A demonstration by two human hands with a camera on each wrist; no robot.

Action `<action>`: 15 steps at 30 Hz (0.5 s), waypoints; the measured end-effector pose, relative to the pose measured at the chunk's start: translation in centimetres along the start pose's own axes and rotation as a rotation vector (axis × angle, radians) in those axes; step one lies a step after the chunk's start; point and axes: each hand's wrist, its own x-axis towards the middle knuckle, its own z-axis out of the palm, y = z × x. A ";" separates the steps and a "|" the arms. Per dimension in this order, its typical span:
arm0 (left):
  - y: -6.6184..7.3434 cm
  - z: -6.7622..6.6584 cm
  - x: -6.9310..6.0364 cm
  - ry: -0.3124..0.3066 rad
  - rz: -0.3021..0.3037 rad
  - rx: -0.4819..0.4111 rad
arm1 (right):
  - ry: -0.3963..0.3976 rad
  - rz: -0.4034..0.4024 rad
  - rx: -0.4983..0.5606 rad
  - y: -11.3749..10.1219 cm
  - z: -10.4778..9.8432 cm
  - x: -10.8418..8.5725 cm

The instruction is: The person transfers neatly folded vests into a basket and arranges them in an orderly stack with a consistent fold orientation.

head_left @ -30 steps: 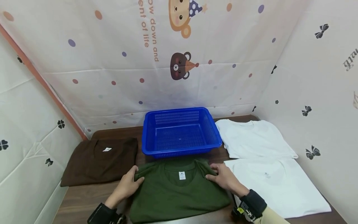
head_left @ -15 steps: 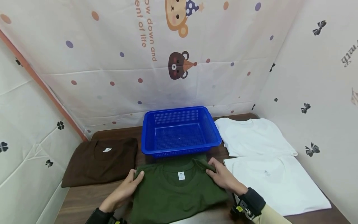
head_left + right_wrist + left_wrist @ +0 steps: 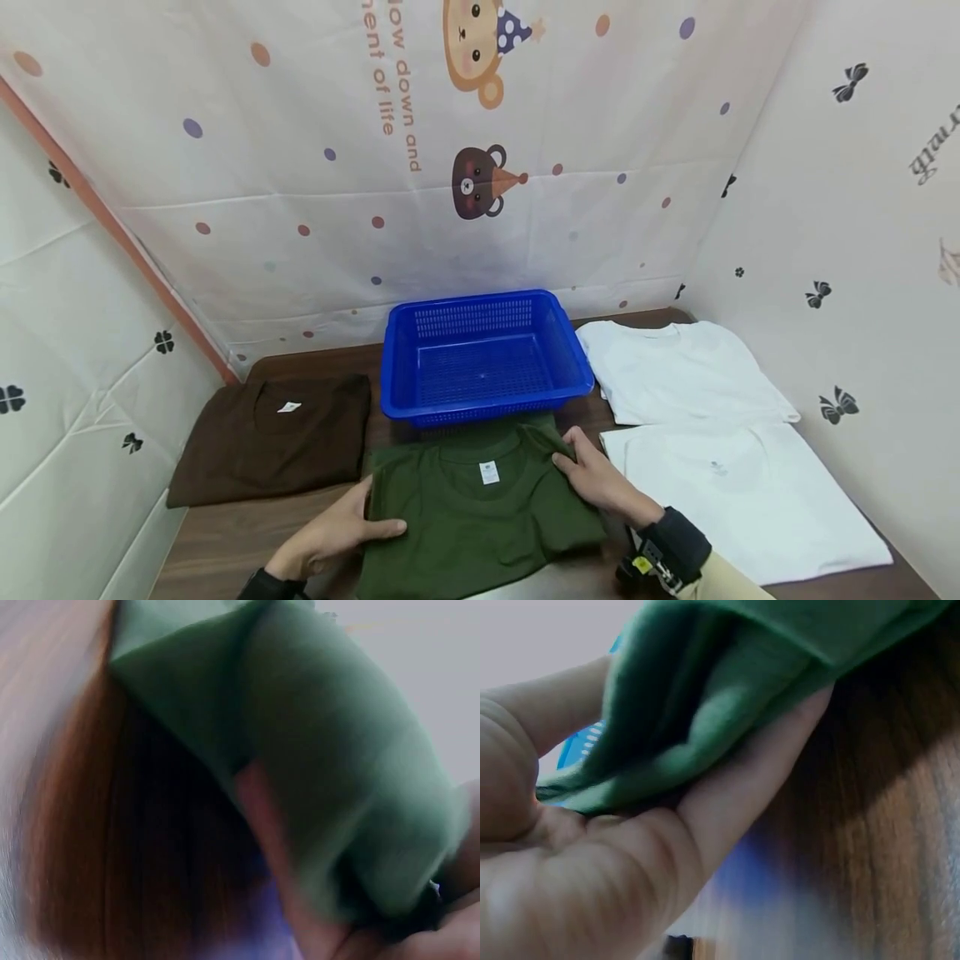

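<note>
A folded dark green T-shirt [image 3: 457, 525] with a white neck label [image 3: 489, 472] lies at the front of the table. My left hand [image 3: 333, 527] grips its left side, thumb on top. In the left wrist view the folded cloth [image 3: 705, 720] sits between the thumb and the fingers, which run beneath it. At the opposite side my right hand [image 3: 600, 482] pinches the shirt near its upper right corner. The blurred right wrist view shows green cloth [image 3: 322, 742] raised off the tabletop, with a finger under it.
Behind the shirt stands a blue plastic basket [image 3: 482, 367] with nothing in it. A folded brown T-shirt [image 3: 277, 442] lies to the left. Two folded white T-shirts, one farther back [image 3: 675, 375] and one nearer [image 3: 750, 508], lie on the right. Fabric-covered walls [image 3: 300, 192] enclose the table [image 3: 217, 550].
My left hand has slid down the shirt's left side, its thumb now lying farther across the cloth. The right hand keeps its pinch, and the shirt's lower right edge has drawn in slightly.
</note>
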 end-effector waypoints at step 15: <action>0.2 0.7 0.5 0.067 0.065 0.125 | -0.207 -0.048 0.049 0.1 -1.2 0.9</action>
